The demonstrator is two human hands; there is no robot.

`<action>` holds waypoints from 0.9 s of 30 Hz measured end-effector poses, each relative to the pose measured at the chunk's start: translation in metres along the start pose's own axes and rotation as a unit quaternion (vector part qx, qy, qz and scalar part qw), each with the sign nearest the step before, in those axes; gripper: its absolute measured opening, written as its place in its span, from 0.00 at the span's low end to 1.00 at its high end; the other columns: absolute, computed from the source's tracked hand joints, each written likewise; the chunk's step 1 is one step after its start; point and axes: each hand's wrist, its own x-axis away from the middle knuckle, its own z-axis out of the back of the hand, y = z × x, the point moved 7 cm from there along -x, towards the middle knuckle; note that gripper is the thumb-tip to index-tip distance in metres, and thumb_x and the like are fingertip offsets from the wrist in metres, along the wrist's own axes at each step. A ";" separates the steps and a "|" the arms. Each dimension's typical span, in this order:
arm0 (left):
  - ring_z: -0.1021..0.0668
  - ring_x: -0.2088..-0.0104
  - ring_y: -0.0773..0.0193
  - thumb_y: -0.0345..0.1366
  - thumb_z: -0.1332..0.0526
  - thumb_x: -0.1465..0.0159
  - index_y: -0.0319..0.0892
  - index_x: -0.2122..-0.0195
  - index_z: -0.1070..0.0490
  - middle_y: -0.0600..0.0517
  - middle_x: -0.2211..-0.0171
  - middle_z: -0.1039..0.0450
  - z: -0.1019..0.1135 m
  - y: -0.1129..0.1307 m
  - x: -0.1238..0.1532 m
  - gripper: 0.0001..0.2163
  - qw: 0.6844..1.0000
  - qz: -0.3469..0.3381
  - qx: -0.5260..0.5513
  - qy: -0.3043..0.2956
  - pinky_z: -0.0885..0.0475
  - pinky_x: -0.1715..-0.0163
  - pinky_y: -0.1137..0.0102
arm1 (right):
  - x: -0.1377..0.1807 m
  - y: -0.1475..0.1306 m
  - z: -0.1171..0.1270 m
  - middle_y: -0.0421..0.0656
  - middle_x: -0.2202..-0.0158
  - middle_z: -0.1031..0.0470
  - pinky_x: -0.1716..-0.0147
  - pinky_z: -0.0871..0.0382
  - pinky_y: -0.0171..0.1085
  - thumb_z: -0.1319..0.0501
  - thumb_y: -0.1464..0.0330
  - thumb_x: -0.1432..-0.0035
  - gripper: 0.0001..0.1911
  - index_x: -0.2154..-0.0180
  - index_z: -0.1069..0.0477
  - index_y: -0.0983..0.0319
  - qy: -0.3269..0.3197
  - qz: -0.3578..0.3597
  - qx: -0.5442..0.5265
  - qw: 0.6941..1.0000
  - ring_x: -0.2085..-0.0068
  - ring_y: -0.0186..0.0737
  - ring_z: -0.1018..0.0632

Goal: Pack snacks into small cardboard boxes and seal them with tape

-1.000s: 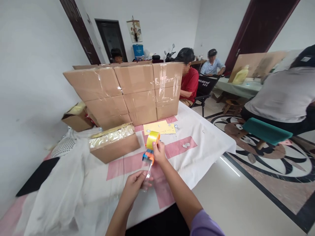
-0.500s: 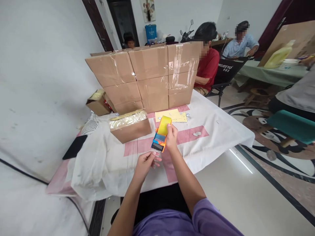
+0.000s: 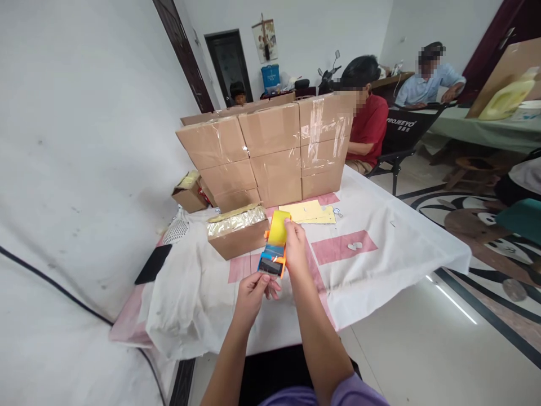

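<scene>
My right hand point(image 3: 296, 242) is wrapped round a tape dispenser point(image 3: 273, 256), orange and blue with a yellow roll and a dark cutting end. The dispenser is held above the table, its cutting end pointing down toward me. At that end, the thumb and forefinger of my left hand point(image 3: 253, 293) are pinched together on what looks like the clear tape end; the other fingers curl loosely. Just left of the dispenser stands a small cardboard box point(image 3: 240, 239) with shiny clear tape over its top.
Behind rises a wall of stacked, taped cardboard boxes point(image 3: 274, 163). Yellow card sheets point(image 3: 310, 212) lie on the white cloth-covered table point(image 3: 359, 299). A black flat object point(image 3: 153, 264) is at the left edge. A person in red point(image 3: 374, 124) sits beyond the boxes.
My view has shifted, so the table and boxes appear lower and farther right. The dispenser is turned slightly more upright, and my left fingers stay pinched at its cutting end.
</scene>
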 end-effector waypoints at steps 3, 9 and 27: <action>0.22 0.81 0.62 0.61 0.35 0.40 0.37 0.69 0.23 0.45 0.77 0.21 0.000 0.000 -0.008 0.27 1.000 -0.007 -0.010 -0.009 0.33 0.78 0.70 | -0.005 0.008 0.004 0.39 0.74 0.24 0.75 0.26 0.37 0.41 0.48 0.39 0.19 0.63 0.35 0.57 0.023 -0.032 -0.020 0.999 0.75 0.40 0.22; 0.23 0.80 0.64 0.56 0.36 0.36 0.37 0.69 0.21 0.48 0.79 0.22 -0.003 0.000 -0.005 0.23 0.999 -0.005 -0.026 -0.027 0.31 0.76 0.71 | 0.000 0.013 0.021 0.38 0.72 0.24 0.74 0.27 0.34 0.39 0.52 0.40 0.17 0.61 0.33 0.58 0.082 -0.055 -0.023 0.995 0.73 0.38 0.22; 0.21 0.78 0.67 0.40 0.32 0.35 0.41 0.72 0.21 0.52 0.78 0.21 0.004 -0.006 0.006 0.10 0.998 -0.015 -0.060 0.024 0.26 0.74 0.73 | -0.001 0.032 0.023 0.40 0.72 0.30 0.73 0.25 0.36 0.45 0.45 0.35 0.22 0.67 0.35 0.57 0.051 -0.025 0.036 0.998 0.68 0.41 0.19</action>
